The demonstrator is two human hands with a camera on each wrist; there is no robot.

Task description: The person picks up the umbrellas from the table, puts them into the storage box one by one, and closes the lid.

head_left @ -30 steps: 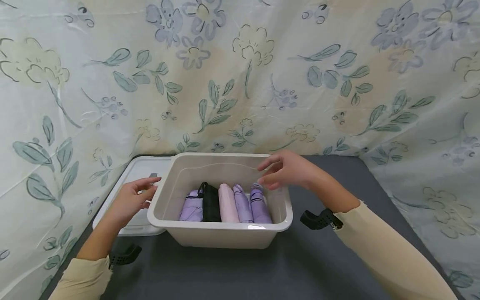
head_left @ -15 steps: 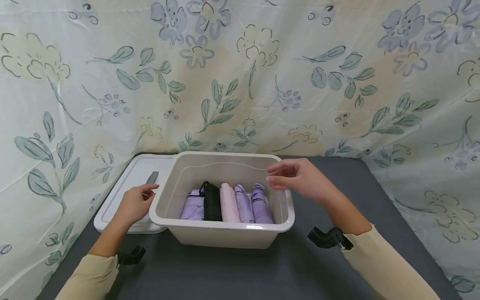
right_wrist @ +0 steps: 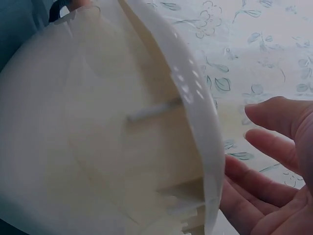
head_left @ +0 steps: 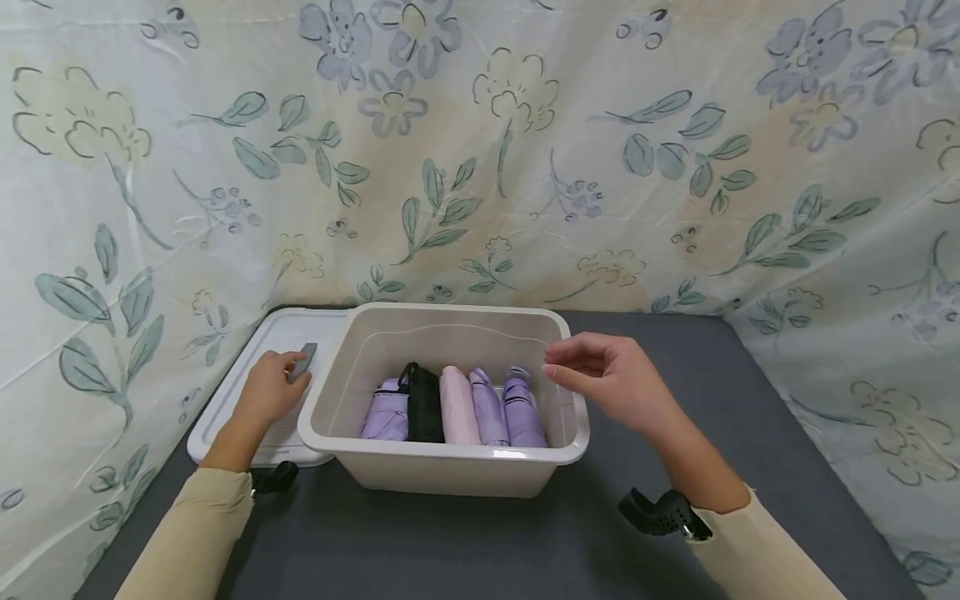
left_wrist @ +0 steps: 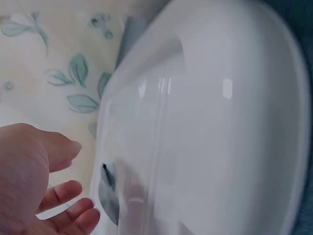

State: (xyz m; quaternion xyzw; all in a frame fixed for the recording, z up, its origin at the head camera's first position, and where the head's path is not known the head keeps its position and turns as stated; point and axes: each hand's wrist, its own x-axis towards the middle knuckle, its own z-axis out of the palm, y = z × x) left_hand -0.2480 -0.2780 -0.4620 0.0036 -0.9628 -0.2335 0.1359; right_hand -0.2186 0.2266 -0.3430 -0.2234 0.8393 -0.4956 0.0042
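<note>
My left hand (head_left: 268,387) is over the white lid (head_left: 288,327), its fingertips close to the grey latch (head_left: 305,360). In the left wrist view its loosely bent fingers hold nothing above the latch. My right hand (head_left: 618,379) hovers by the right rim of the beige storage bin (head_left: 442,477), fingers relaxed with no object in them. Inside the bin several folded umbrellas stand in a row: a lilac one (head_left: 387,414), a black one (head_left: 423,404) with a strap, a pink one (head_left: 458,406) and two purple ones (head_left: 489,408) at the right.
The bin stands on a dark grey tabletop (head_left: 450,550), overlapping the lid at its left. A flower-print curtain (head_left: 480,167) hangs behind and along both sides. Black camera mounts (head_left: 663,512) sit on the wrists.
My left hand has moved from beside the bin's left rim to over the lid and its latch. My right hand has drawn back from above the purple umbrellas to the right rim.
</note>
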